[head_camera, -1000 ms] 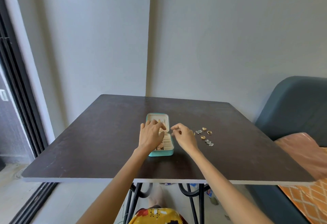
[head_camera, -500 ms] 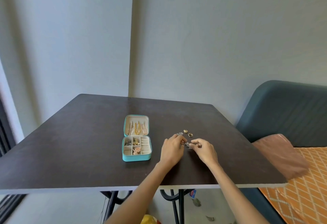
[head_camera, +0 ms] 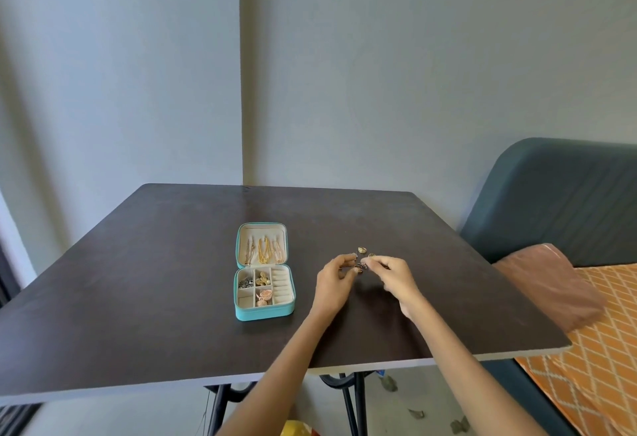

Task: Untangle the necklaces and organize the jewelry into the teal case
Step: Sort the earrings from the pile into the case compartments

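The teal case (head_camera: 263,312) lies open on the dark table (head_camera: 144,280), gold necklaces (head_camera: 263,249) hanging in its lid and small jewelry in its front compartments. To its right, several small loose gold pieces (head_camera: 362,249) lie on the table. My left hand (head_camera: 332,282) and my right hand (head_camera: 396,277) meet over them, fingers curled, pinching small dark and gold pieces (head_camera: 361,267) between the fingertips. What exactly each hand pinches is too small to tell.
A teal sofa (head_camera: 558,201) with a brown cushion (head_camera: 551,284) and an orange patterned cover (head_camera: 593,366) stands close to the table's right edge. Grey walls rise behind the table. Black metal table legs (head_camera: 348,397) show below the front edge.
Both hands left the case and moved right to the loose pieces. The view shifted right, so the case now sits left of the hands. Since half a second ago the hands barely moved.
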Tool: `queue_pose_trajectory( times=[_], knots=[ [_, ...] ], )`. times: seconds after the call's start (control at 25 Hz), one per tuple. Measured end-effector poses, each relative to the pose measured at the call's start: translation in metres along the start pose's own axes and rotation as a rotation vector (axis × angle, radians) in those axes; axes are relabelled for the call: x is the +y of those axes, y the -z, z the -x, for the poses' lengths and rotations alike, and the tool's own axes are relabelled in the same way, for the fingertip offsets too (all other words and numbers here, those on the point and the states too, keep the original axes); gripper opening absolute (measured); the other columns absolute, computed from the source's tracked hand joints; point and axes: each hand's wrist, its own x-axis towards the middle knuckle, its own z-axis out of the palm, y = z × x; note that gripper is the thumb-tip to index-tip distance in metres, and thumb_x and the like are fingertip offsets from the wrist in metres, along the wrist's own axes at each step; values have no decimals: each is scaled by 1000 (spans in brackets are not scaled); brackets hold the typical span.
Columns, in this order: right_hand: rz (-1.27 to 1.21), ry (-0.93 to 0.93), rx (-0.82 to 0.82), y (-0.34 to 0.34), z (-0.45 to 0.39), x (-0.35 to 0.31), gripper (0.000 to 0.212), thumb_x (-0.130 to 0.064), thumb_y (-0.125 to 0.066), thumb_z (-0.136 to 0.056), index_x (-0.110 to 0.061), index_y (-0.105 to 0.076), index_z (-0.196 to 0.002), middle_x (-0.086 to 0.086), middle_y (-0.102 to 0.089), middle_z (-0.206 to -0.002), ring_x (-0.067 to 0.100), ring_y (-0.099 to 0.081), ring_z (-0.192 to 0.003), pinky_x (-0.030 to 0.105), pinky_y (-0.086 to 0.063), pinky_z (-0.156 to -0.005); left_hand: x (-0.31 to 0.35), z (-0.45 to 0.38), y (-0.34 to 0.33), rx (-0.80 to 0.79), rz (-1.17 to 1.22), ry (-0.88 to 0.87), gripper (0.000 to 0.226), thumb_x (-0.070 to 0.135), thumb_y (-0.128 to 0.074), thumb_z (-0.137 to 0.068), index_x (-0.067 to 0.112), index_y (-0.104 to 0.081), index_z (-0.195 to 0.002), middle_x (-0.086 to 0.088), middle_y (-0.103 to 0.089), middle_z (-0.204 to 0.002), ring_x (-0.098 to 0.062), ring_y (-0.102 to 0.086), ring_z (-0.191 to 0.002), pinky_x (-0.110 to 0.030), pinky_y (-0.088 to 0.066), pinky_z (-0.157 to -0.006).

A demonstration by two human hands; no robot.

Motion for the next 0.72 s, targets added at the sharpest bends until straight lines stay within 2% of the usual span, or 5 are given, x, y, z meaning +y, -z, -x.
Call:
queue_pose_trajectory(
  times=[0.12,0.28,0.52,0.6,0.72],
  knots=[
    [-328,-152,-164,-7,3,-9,15,-22,-60,-91,-16,-74,-88,-6,-59,-77,3,-39,-55,15,-29,-41,2,2,3,14,86,-7,22,16,-57,-92,20,-64,-113,8,-68,-89,9,-60,-73,-18,-50,-70],
    [-404,-199,-213,-15,6,-16,12,-15,-59,-92,-12,-70,-95,-7,-61,-73,4,-41,-56,15,-30,-41,4,5,7,142,157,26,17,17,-60,-91,16,-68,-106,2,-71,-90,-8,-65,-84,-29,-54,-75],
    [-410,-168,-177,-18,-2,-17,5,-15,-63,-90,-12,-64,-94,-1,-64,-75,5,-50,-57,17,-36,-44,12,5,12,226,78,-26,17,8,-66,-85,12,-72,-101,-2,-72,-94,-7,-66,-83,-13,-51,-76],
    [-358,-120,-79,-17,-14,-20,8,-14,-61,-90,-8,-63,-95,2,-66,-76,8,-49,-55,17,-35,-42,22,-6,23,270,107,-22,16,7,-68,-83,10,-73,-97,-3,-73,-90,-6,-67,-78,-11,-50,-74],
    [36,-34,137,-20,-34,-26,13,-14,-60,-88,-7,-70,-94,1,-67,-74,12,-48,-56,20,-37,-45,37,-22,45,263,188,-1,18,5,-66,-84,7,-71,-101,-5,-72,-86,-12,-68,-76,-20,-53,-78]
  ],
)
